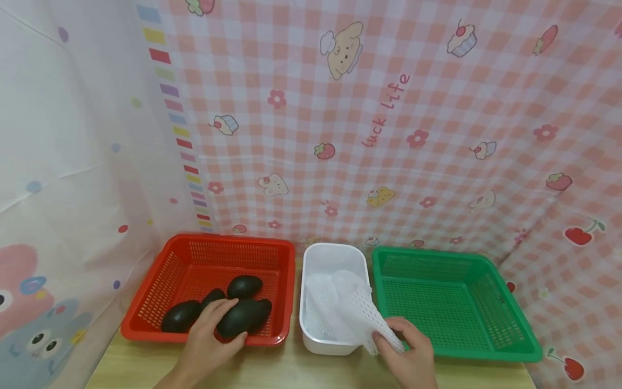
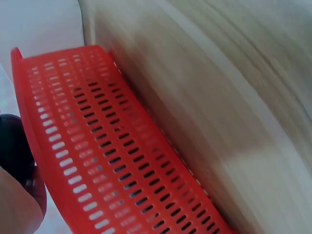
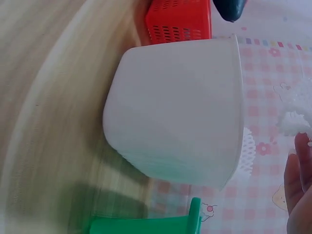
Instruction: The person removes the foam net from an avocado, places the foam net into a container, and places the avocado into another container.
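My left hand (image 1: pixel 209 337) grips a dark green avocado (image 1: pixel 245 317) at the near side of the red basket (image 1: pixel 218 243), thumb on the near side and fingers over its top left. In the left wrist view, part of that avocado (image 2: pixel 13 144) shows above the basket's rim. More avocados (image 1: pixel 244 286) lie in the basket around it. Between thumb and fingers, my right hand (image 1: pixel 410 354) pinches a white foam net sleeve (image 1: pixel 369 319) over the near right rim of the white bin (image 1: pixel 335 348). Further white foam nets (image 1: pixel 320 294) appear inside the bin, partly overlapped by this one.
To the right of the white bin stands a green basket (image 1: pixel 432 308) with a slotted floor. All three containers sit side by side on a wooden table (image 1: pixel 291 373). A pink checked cloth (image 1: pixel 301 119) hangs close behind them.
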{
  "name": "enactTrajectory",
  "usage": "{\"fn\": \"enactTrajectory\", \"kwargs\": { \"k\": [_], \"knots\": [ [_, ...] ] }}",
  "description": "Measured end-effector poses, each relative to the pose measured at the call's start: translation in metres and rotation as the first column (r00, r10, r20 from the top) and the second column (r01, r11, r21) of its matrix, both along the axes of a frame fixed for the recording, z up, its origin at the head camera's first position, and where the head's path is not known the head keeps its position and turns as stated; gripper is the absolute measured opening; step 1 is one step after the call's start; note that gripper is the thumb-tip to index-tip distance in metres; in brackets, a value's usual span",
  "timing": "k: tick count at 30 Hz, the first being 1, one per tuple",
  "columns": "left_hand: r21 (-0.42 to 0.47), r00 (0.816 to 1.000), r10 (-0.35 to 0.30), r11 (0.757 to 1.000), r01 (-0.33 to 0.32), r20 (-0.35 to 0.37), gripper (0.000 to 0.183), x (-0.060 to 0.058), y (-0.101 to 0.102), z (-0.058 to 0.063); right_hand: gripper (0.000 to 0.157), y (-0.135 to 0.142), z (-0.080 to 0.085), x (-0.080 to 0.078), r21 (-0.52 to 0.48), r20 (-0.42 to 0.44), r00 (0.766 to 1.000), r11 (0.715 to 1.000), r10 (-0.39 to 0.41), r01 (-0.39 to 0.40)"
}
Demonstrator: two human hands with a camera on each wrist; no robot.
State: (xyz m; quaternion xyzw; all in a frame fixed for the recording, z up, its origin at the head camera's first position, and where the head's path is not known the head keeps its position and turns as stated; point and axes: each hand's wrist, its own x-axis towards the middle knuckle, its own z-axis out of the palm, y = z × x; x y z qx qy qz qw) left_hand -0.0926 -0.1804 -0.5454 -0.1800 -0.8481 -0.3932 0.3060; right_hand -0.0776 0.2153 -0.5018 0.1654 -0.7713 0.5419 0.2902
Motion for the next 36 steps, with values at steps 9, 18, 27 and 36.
{"fn": "enactTrajectory", "kwargs": {
  "k": [9,18,27,36],
  "knots": [
    [-0.092,0.985,0.133,0.988,-0.123,0.112,0.070,-0.012,-0.008,0.004,0.032,-0.010,0.005,-0.016,-0.055,0.061,0.998,0.998,-0.015,0.018],
    [-0.147,0.978,0.164,0.979,-0.145,0.130,0.068,-0.025,-0.014,0.008,0.025,-0.029,0.012,-0.030,-0.133,0.240,0.970,0.988,-0.045,0.079],
    [-0.174,0.945,0.186,0.974,-0.143,0.268,0.066,-0.032,-0.019,0.007,0.025,-0.049,0.014,-0.045,-0.060,0.322,0.939,0.987,-0.122,0.149],
    [-0.218,0.913,0.179,0.970,-0.102,0.366,0.066,-0.035,-0.020,0.006,0.024,-0.061,0.010,-0.057,0.026,0.368,0.903,0.973,-0.221,0.228]
  ]
}}
